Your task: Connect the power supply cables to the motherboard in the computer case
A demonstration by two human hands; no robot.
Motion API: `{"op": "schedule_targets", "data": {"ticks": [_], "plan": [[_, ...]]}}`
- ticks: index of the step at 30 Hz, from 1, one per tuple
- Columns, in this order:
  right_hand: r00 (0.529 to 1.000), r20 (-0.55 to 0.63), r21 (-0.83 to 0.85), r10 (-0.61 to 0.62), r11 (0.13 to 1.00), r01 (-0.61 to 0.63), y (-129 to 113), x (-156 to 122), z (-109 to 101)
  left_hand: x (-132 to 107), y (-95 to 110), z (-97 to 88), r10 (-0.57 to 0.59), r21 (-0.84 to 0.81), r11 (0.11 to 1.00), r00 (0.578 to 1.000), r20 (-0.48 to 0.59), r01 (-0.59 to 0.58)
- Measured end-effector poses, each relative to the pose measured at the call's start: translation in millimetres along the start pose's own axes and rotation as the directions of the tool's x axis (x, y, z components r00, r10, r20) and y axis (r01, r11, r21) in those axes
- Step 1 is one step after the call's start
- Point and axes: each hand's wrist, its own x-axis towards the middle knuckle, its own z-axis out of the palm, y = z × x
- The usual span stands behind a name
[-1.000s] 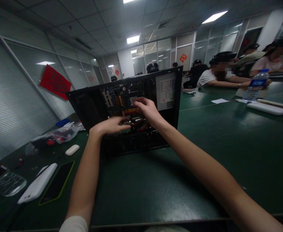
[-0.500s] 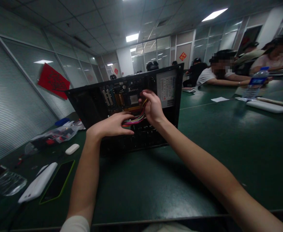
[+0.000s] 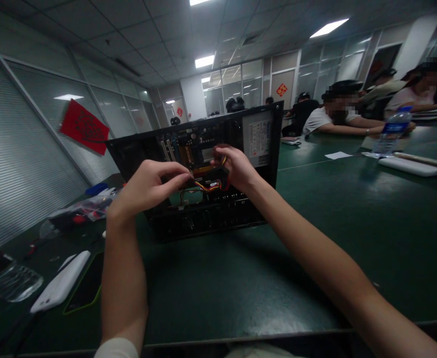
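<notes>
An open black computer case [image 3: 203, 219] stands on the green table, its inside facing me. Within it are a motherboard [image 3: 176, 149] with card slots and, at the upper right, a silver power supply [image 3: 257, 136] with a label. A bundle of coloured cables [image 3: 210, 186] runs between my hands. My left hand [image 3: 149, 185] pinches the cable end at the left, thumb against fingertips. Curled around the cables at the right is my right hand [image 3: 236, 165], in front of the board. What the left fingertips hold exactly is partly hidden.
Left of the case lie a clear plastic bag [image 3: 80, 211], a white power bank [image 3: 60, 282], a phone with a green edge [image 3: 86, 286] and a water bottle [image 3: 7, 273]. To the right are another bottle [image 3: 393, 130], a white slab [image 3: 412, 166] and seated people.
My left hand has drawn back to the left and closed from a spread shape into a pinch on the cables. The right hand has shifted slightly lower.
</notes>
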Motion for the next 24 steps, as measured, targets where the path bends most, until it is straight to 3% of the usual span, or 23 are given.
{"op": "schedule_targets", "data": {"ticks": [3,8,11,24], "plan": [[0.999,-0.010,-0.022,0.044,0.999,-0.044,0.1,-3.2,4.4,-2.0,2.2,-2.4,-0.001,0.007,1.000,0.999,-0.045,0.001],[0.997,-0.036,0.011,0.069,0.998,-0.069,1.9,-6.2,9.4,2.0,-5.1,8.1,0.046,-0.052,0.998,0.987,0.156,-0.039],[0.998,-0.032,-0.001,0.057,0.998,-0.057,4.2,-6.9,10.4,6.3,-8.6,17.5,0.084,-0.034,0.996,0.978,0.190,-0.079],[0.997,-0.011,-0.031,0.078,0.996,-0.078,18.2,-4.5,12.4,12.6,8.0,31.5,0.219,0.001,0.976,0.973,0.069,-0.219]]}}
